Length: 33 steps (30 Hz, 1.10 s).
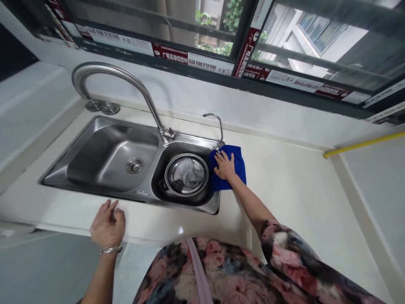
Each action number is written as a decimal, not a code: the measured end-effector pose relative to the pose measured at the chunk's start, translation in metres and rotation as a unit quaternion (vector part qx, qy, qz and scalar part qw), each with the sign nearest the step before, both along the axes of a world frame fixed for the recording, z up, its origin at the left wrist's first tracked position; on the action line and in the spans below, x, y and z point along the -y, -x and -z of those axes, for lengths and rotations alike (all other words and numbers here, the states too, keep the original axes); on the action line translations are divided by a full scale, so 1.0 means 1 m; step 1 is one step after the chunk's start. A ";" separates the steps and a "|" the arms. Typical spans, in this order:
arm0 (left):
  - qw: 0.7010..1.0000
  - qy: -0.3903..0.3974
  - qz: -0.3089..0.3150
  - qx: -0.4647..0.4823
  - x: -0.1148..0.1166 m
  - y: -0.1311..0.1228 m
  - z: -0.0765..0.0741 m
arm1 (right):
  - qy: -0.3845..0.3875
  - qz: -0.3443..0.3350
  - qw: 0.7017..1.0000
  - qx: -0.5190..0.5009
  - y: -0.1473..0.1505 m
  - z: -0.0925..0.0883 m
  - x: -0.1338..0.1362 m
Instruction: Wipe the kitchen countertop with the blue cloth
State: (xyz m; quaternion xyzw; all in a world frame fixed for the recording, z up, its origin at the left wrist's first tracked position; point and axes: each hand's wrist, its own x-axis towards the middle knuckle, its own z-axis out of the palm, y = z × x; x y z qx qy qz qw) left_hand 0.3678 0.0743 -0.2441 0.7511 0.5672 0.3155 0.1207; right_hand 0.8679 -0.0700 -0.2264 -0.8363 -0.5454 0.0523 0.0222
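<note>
Item 1. Your right hand [225, 165]: you are pressing it flat, palm down and fingers spread, on top of the blue cloth [236, 166]; it is not closing around anything.

Item 2. Blue cloth: soft, matte, roughly rectangular, slightly rumpled. It is lying under your right hand, partly on the steel rim at the sink's right edge and partly on the countertop [284, 185], touching the base of the small tap [217, 126].

Item 3. Small tap: thin, polished metal, hooked at the top, standing just beyond your right fingertips.

Item 4. Your left hand [107, 226]: you are resting it on the front edge of the countertop, fingers loosely curled, holding nothing. A plain metal bangle [110, 250] is circling the wrist.

Item 5. Sink [104, 147]: brushed stainless steel, two bowls, sitting between your hands and beyond them. The wide rectangular bowl with the round drain [135, 165] is lying ahead of your left hand.

Item 6. Round strainer basket [186, 175]: perforated shiny steel, sitting in the smaller bowl just left of your right hand, with something grey inside that cannot be made out.

Item 7. Large tap [126, 80]: smooth curved steel gooseneck, arching over the sink, well beyond your left hand.

Item 8. Countertop: pale, smooth, glossy, stretching away to the right of your right hand.
</note>
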 end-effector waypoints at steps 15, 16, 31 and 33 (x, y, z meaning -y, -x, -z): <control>1.000 0.012 0.015 -0.014 0.002 0.001 -0.007 | -0.122 0.007 0.992 -0.032 0.049 0.000 0.062; 1.000 0.012 0.015 -0.014 0.002 0.000 -0.008 | -0.124 -0.001 0.992 -0.035 0.057 0.000 0.074; 1.000 -0.003 0.000 -0.015 0.003 -0.003 -0.008 | -0.182 0.049 0.980 -0.067 0.016 -0.001 0.039; 1.000 -0.001 -0.011 -0.010 0.004 -0.004 -0.008 | -0.184 0.074 0.979 -0.047 0.002 0.001 0.021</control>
